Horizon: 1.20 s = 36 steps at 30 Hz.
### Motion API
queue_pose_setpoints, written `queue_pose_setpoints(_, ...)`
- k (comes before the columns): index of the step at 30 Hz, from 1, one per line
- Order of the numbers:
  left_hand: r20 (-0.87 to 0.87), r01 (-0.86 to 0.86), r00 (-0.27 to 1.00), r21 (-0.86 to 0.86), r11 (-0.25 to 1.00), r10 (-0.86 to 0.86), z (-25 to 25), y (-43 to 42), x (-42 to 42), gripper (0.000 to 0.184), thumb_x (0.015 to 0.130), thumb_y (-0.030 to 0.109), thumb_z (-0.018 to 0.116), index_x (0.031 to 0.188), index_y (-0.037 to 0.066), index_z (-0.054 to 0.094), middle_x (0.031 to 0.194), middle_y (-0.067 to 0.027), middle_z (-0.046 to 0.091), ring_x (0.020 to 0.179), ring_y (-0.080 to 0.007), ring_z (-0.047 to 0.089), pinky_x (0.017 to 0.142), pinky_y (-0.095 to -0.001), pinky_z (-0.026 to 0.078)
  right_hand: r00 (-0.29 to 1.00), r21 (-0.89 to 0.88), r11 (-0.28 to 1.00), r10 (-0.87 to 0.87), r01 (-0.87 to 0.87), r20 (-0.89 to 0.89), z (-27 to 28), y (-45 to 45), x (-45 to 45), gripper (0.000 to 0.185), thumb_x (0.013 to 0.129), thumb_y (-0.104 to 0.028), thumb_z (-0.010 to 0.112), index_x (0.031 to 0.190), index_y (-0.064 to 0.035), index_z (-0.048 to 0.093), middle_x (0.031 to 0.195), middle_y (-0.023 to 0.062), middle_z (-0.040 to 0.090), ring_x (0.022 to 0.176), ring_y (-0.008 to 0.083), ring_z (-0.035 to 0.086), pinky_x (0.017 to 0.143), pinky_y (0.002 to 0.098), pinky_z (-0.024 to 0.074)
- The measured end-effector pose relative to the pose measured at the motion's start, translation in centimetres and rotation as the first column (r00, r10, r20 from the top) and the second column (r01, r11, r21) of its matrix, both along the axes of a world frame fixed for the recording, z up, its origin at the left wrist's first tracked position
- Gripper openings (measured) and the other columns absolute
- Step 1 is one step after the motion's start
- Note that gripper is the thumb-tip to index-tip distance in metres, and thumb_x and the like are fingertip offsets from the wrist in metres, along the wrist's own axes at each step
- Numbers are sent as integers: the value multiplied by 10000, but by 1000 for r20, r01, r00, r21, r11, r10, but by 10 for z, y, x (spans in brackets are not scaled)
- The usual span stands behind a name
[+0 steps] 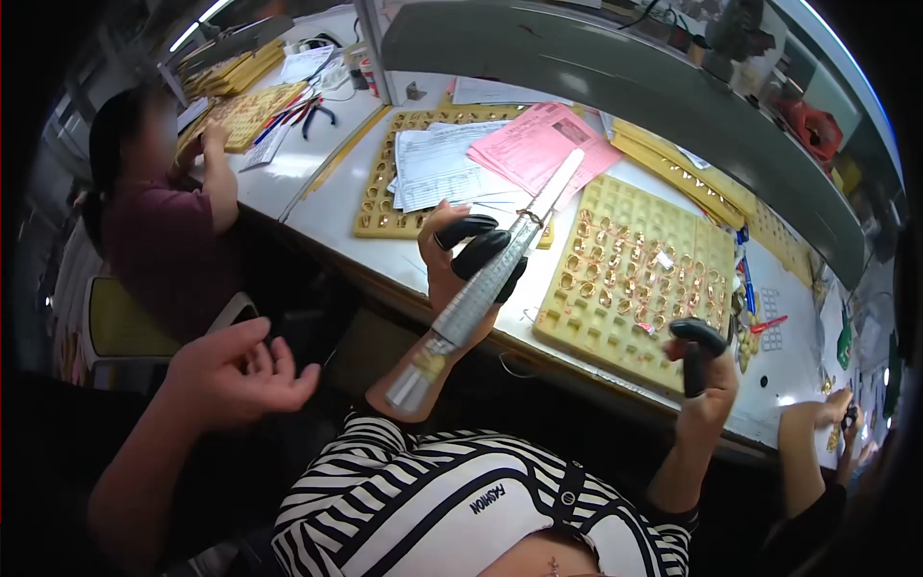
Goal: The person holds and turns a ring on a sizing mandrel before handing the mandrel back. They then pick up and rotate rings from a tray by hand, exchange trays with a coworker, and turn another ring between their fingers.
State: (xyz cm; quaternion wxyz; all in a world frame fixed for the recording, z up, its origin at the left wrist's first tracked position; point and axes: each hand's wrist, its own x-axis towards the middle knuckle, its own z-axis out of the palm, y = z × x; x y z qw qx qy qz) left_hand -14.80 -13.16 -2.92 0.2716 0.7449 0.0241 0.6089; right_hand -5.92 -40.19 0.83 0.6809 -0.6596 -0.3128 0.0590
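My left hand (452, 255), with black finger cots, is closed round a tapered metal ring mandrel (471, 298). The mandrel tilts, its narrow white-looking end up and to the right and its thick end over my wrist. A thin ring (529, 217) sits round its upper part. My right hand (710, 375), also in black finger cots, hovers by the front right of a yellow tray (596, 337). Its finger and thumb are bent and look apart, with nothing visible between them. Several gold-coloured rings (630, 260) stand in the tray's slots.
Pink papers (538, 144) and white papers (442, 168) lie over another slotted tray (380, 207). A co-worker's hand (236, 370) reaches in from the left. Another person (159, 231) sits at the left bench. Blue pens (746, 269) and a red tool (769, 324) lie right of the tray.
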Motion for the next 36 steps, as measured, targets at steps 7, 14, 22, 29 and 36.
queue_pose_setpoints(7,28,-276,950,539,796,311,-8,-7,8,200,830,352,688,982,225,715,981,18,572,1089,-204,544,1099,-630,274,595,190,738,645,-648,-480,-12,49,-41,669,932,-308,650,1427,-1,321,1294,167,553,1143,286,600,933,390,480)
queue_pose_setpoints(14,-25,-271,939,563,781,344,-10,-10,8,224,801,234,704,1024,243,727,1015,-23,572,1098,-224,533,1098,-630,255,528,199,742,612,-640,-588,-19,59,-41,487,983,-120,552,1397,-30,311,1079,53,524,827,96,574,698,262,495)
queue_pose_setpoints(22,-128,-185,953,472,862,274,-11,-14,8,284,762,176,735,1045,185,714,1060,-53,561,1124,-258,509,1075,-596,294,686,155,877,457,-455,-566,-24,51,-20,522,909,-202,603,1324,23,382,966,86,518,590,126,511,503,262,393)
queue_pose_setpoints(29,149,576,747,-632,518,-648,-1,-9,11,506,861,-98,613,1317,-10,413,1311,-146,494,1179,-246,529,947,-376,491,982,-142,978,132,-151,-138,-12,39,6,435,842,-11,693,1243,37,532,1122,77,609,1037,131,575,927,275,444)
queue_pose_setpoints(36,245,530,417,-848,15,-875,13,7,25,561,869,91,691,1350,-38,432,1321,-170,527,1181,-255,547,913,-410,521,978,-324,924,206,-202,-24,-6,38,27,404,803,-59,743,1166,56,607,1034,98,689,953,154,636,881,295,487)
